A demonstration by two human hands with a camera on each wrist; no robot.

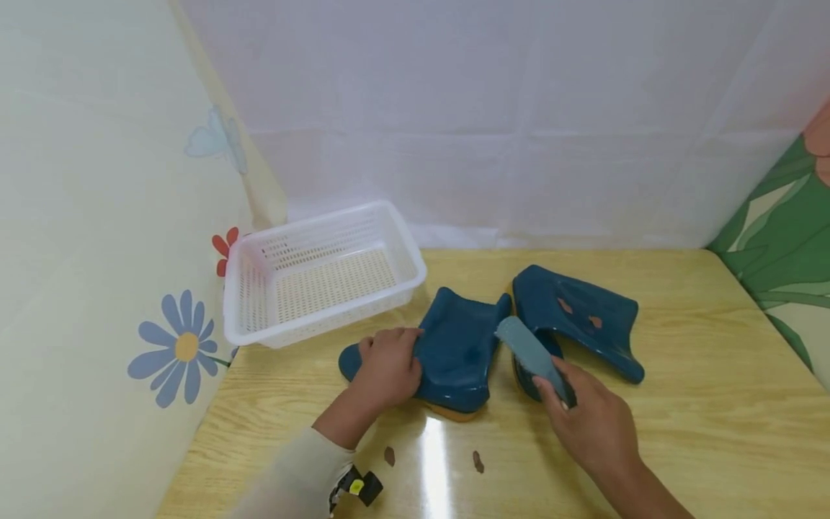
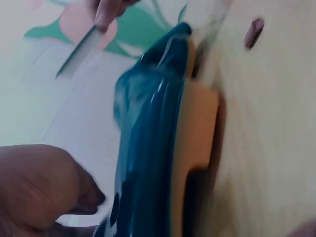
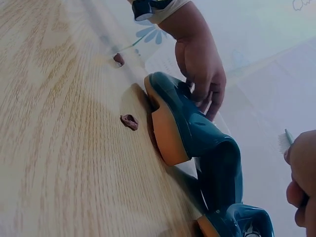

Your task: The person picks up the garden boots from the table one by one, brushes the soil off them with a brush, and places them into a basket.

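A glossy teal rubber boot (image 1: 457, 346) with a tan sole lies on its side in the middle of the table. My left hand (image 1: 391, 367) grips it around the ankle, fingers over the top. To its right lies a matching boot (image 1: 577, 313), with two brown scraps (image 1: 595, 321) stuck on its shaft. In my right hand (image 1: 596, 418) is a small brush (image 1: 528, 349), held by its dark handle above the gap between the boots. Its short bristles (image 3: 284, 143) show in the right wrist view.
A white perforated plastic basket (image 1: 324, 285) stands at the back left of the wooden table (image 1: 713, 404). Near the front edge lie two brown scraps, one at left (image 1: 389, 455) and one at right (image 1: 478, 461). A white cloth (image 1: 519, 130) hangs behind.
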